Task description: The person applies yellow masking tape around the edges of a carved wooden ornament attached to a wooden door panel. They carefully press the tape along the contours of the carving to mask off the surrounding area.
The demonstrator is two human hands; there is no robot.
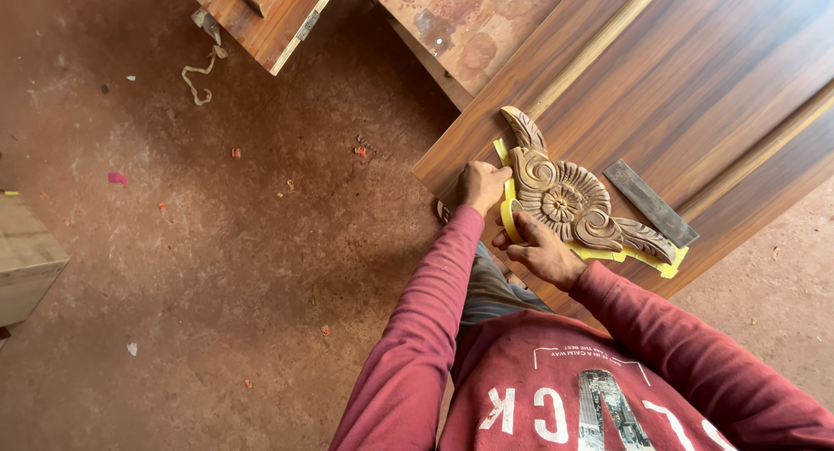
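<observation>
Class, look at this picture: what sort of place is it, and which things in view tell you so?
Probably a woodworking shop: a carved wooden ornament lies on a wooden door panel, more wooden boards lie about, and the dirt floor is strewn with scraps.

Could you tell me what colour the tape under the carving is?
Yellow tape, head view.

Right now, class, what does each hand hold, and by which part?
The right hand grips the yellow tape roll by its rim, beside the carved wooden ornament. The left hand presses on the tape strip by the ornament's edge rather than gripping anything.
</observation>
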